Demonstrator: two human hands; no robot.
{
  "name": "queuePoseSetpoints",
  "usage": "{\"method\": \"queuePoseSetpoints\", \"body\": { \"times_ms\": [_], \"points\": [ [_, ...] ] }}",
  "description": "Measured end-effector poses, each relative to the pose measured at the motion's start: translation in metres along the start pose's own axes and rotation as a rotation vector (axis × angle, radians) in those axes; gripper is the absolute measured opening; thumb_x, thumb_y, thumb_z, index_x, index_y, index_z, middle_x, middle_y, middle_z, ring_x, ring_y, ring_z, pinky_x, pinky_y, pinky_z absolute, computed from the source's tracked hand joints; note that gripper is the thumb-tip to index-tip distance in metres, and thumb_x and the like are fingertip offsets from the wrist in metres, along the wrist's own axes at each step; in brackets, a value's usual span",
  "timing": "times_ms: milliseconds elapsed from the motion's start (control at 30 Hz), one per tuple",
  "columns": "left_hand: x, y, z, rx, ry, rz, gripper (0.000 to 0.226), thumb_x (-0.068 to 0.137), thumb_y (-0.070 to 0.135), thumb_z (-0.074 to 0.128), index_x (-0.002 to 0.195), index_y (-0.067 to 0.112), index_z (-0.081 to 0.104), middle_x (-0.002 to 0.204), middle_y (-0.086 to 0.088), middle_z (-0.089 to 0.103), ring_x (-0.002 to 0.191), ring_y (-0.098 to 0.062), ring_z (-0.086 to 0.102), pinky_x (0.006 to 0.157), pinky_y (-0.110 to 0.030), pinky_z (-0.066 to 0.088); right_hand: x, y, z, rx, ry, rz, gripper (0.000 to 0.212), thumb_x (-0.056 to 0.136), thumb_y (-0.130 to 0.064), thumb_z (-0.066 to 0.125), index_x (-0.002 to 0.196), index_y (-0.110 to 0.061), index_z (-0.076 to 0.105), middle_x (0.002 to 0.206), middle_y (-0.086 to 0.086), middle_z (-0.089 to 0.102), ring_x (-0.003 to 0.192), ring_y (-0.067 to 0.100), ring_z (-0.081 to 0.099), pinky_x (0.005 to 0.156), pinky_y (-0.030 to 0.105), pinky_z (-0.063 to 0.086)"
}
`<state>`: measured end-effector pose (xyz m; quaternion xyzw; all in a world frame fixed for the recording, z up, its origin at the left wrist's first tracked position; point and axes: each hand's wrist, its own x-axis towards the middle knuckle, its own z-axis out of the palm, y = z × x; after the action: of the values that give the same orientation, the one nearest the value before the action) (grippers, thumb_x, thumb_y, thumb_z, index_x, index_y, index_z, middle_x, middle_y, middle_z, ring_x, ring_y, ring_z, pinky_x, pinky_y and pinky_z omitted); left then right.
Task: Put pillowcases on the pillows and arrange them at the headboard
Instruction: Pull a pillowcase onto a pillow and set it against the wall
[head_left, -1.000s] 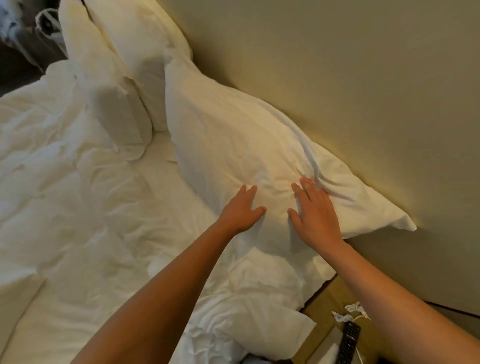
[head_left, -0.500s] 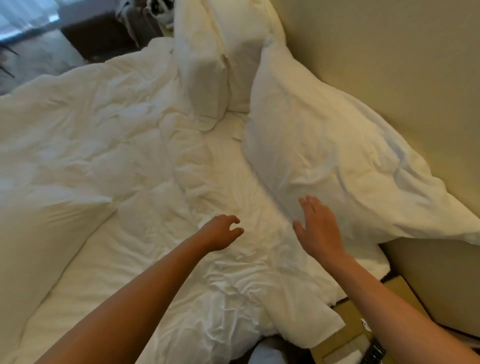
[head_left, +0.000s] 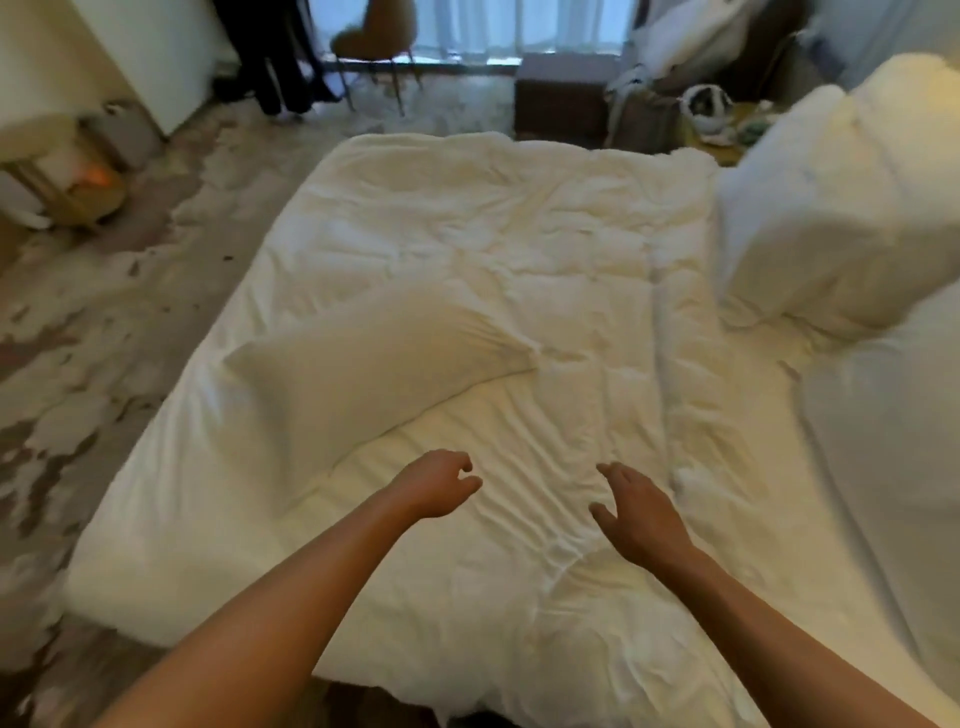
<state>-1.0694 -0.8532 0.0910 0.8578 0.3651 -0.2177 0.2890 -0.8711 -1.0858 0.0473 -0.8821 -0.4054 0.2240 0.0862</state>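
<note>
A white pillow (head_left: 363, 369) lies flat on the left half of the bed (head_left: 493, 249), one corner pointing right. At the right edge stand cased white pillows (head_left: 831, 208), and part of another pillow (head_left: 904, 415) shows below them. My left hand (head_left: 439, 483) hovers over the rumpled duvet just below the flat pillow, fingers loosely curled, holding nothing. My right hand (head_left: 636, 514) hovers a little to the right, fingers relaxed and spread, also empty. Neither hand touches a pillow.
Beyond the bed's far end are a brown chair (head_left: 374, 36), a dark box (head_left: 563, 98) and bags (head_left: 701, 104) by the curtained window. Patterned floor (head_left: 104, 338) runs along the bed's left side, with a lamp-lit stand (head_left: 62, 176) at far left.
Both hands have left the pillow at the wall and now hang free over the duvet. My view has swung left, away from the headboard, onto the bed's middle and the flat pillow.
</note>
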Motion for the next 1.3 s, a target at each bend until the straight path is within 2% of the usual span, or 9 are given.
{"method": "queuePoseSetpoints", "body": {
  "times_ms": [167, 333, 533, 767, 967, 1167, 1233, 1300],
  "points": [
    [-0.033, -0.128, -0.042, -0.223, 0.078, -0.154, 0.049, 0.099, 0.051, 0.051, 0.137, 0.02, 0.058, 0.142, -0.007, 0.058, 0.124, -0.023, 0.058, 0.097, -0.035, 0.048, 0.041, -0.125, 0.016, -0.05, -0.067, -0.143, 0.065, 0.1, -0.045, 0.057, 0.158, -0.023, 0.037, 0.16, 0.001, 0.043, 0.145, 0.023, 0.042, 0.116, 0.037, 0.039],
    [-0.047, -0.212, -0.07, -0.349, 0.183, -0.26, 0.046, 0.099, 0.051, 0.053, 0.133, 0.021, 0.06, 0.139, -0.007, 0.059, 0.12, -0.023, 0.059, 0.093, -0.034, 0.049, 0.088, -0.212, 0.021, -0.127, -0.109, -0.272, 0.064, 0.099, -0.044, 0.057, 0.156, -0.021, 0.039, 0.156, 0.003, 0.047, 0.14, 0.024, 0.048, 0.11, 0.038, 0.044],
    [-0.037, -0.261, -0.099, -0.367, 0.281, -0.375, 0.042, 0.097, 0.05, 0.053, 0.126, 0.022, 0.063, 0.132, -0.005, 0.063, 0.113, -0.022, 0.061, 0.095, -0.037, 0.052, 0.159, -0.274, 0.025, -0.17, -0.116, -0.374, 0.065, 0.098, -0.044, 0.058, 0.156, -0.019, 0.039, 0.157, 0.005, 0.046, 0.142, 0.028, 0.045, 0.111, 0.04, 0.041],
    [0.012, -0.297, -0.138, -0.321, 0.357, -0.469, 0.043, 0.098, 0.05, 0.052, 0.128, 0.021, 0.062, 0.135, -0.005, 0.061, 0.117, -0.023, 0.061, 0.093, -0.037, 0.052, 0.259, -0.33, 0.041, -0.147, -0.159, -0.475, 0.066, 0.098, -0.043, 0.057, 0.156, -0.02, 0.038, 0.158, 0.006, 0.045, 0.141, 0.031, 0.046, 0.112, 0.043, 0.043],
    [0.069, -0.344, -0.171, -0.382, 0.369, -0.451, 0.043, 0.097, 0.051, 0.053, 0.126, 0.021, 0.063, 0.13, -0.004, 0.063, 0.111, -0.023, 0.062, 0.09, -0.038, 0.054, 0.32, -0.378, 0.065, -0.164, -0.191, -0.43, 0.067, 0.097, -0.045, 0.058, 0.156, -0.02, 0.038, 0.158, 0.006, 0.046, 0.14, 0.031, 0.047, 0.109, 0.044, 0.045],
    [0.168, -0.42, -0.198, -0.41, 0.321, -0.384, 0.052, 0.096, 0.054, 0.051, 0.138, 0.022, 0.055, 0.137, -0.005, 0.06, 0.115, -0.025, 0.062, 0.091, -0.04, 0.053, 0.386, -0.435, 0.105, -0.181, -0.203, -0.33, 0.069, 0.097, -0.046, 0.058, 0.158, -0.021, 0.035, 0.16, 0.007, 0.043, 0.142, 0.03, 0.045, 0.111, 0.045, 0.045],
    [0.208, -0.446, -0.204, -0.393, 0.301, -0.343, 0.054, 0.097, 0.054, 0.049, 0.141, 0.022, 0.05, 0.14, -0.006, 0.056, 0.118, -0.026, 0.059, 0.091, -0.042, 0.054, 0.411, -0.452, 0.121, -0.169, -0.21, -0.288, 0.072, 0.098, -0.049, 0.057, 0.159, -0.021, 0.031, 0.163, 0.007, 0.038, 0.146, 0.03, 0.04, 0.113, 0.046, 0.043],
    [0.247, -0.468, -0.208, -0.358, 0.286, -0.309, 0.056, 0.098, 0.053, 0.047, 0.144, 0.02, 0.046, 0.146, -0.008, 0.048, 0.127, -0.029, 0.051, 0.096, -0.046, 0.052, 0.433, -0.467, 0.139, -0.152, -0.22, -0.25, 0.078, 0.097, -0.056, 0.056, 0.162, -0.024, 0.025, 0.169, 0.008, 0.025, 0.152, 0.031, 0.03, 0.118, 0.048, 0.037]
  ]
}}
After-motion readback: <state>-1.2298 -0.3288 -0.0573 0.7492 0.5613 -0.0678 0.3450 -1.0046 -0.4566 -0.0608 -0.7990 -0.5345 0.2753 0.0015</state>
